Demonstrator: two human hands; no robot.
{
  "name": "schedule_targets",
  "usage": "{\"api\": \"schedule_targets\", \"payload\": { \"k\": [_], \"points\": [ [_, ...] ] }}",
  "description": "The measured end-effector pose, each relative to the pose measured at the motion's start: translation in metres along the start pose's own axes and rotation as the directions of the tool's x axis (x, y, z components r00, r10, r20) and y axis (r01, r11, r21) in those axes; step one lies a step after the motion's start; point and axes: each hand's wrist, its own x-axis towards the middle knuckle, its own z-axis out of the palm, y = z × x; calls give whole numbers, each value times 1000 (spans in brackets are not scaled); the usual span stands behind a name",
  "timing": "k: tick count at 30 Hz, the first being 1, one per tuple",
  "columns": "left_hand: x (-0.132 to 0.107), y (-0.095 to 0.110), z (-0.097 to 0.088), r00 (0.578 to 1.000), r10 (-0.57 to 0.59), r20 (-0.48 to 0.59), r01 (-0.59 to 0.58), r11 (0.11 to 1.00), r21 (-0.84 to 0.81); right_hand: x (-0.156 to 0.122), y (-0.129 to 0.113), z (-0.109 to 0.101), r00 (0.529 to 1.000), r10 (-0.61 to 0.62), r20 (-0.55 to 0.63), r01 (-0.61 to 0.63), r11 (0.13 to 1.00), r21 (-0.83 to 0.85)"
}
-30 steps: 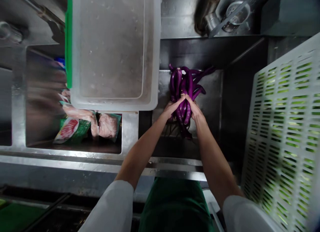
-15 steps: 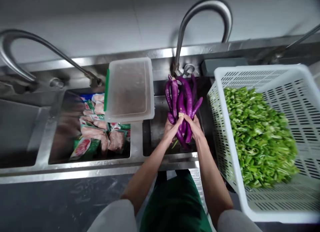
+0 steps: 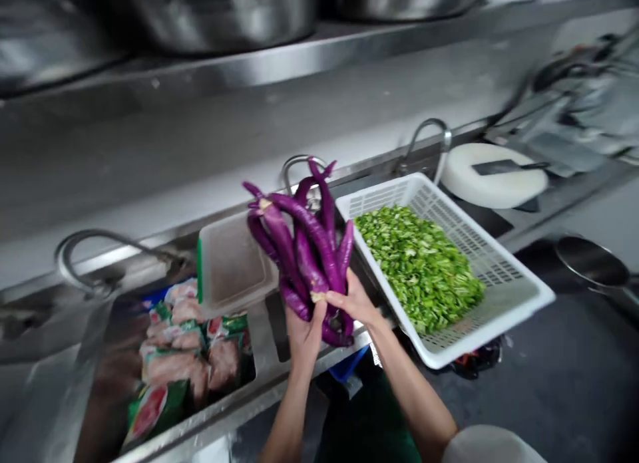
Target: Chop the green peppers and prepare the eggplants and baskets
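Both hands, left hand (image 3: pixel 304 333) and right hand (image 3: pixel 355 299), clasp the lower ends of a bunch of purple eggplants (image 3: pixel 299 240), raised above the sink's front edge (image 3: pixel 279 383). The bunch stands between the clear container (image 3: pixel 232 267) and the white basket's rim (image 3: pixel 367 260), with open space above.

1 head-worn view looks forward and down from close above the hands (image 3: pixel 329 320), tilted, facing the sinks (image 3: pixel 259 356), the white basket (image 3: pixel 499 303) and the wall shelf (image 3: pixel 299 57) beyond.
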Motion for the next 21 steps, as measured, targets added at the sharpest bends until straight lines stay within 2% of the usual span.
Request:
{"api": "schedule_targets", "payload": {
  "k": [3,5,7,9,12,15,17,19,21],
  "points": [
    [-19,39,-14,996,91,-16,-89,989,121,-20,-38,6,996,-81,42,79,996,50],
    [-36,68,-13,989,147,-4,-145,975,168,-35,-68,2,989,-139,53,135,988,78],
    [-57,100,-1,980,201,12,-199,960,197,-52,-102,-12,978,-205,32,200,973,115],
    [-81,133,27,970,238,46,-243,942,232,-70,-138,-39,965,-263,2,259,954,152],
    [-119,177,95,960,243,137,-269,937,223,-97,-192,-104,950,-305,-71,312,943,116],
    [-154,208,189,928,219,303,-236,972,20,-126,-239,-189,916,-326,-234,321,945,-61],
    [-177,219,257,852,211,480,-157,976,-149,-145,-265,-251,866,-340,-367,283,938,-201],
    [-199,220,323,739,232,633,-52,956,-289,-161,-284,-312,813,-346,-468,214,925,-312],
    [-218,212,381,678,262,687,45,918,-395,-172,-295,-367,781,-331,-529,138,919,-370]
  ]
}}
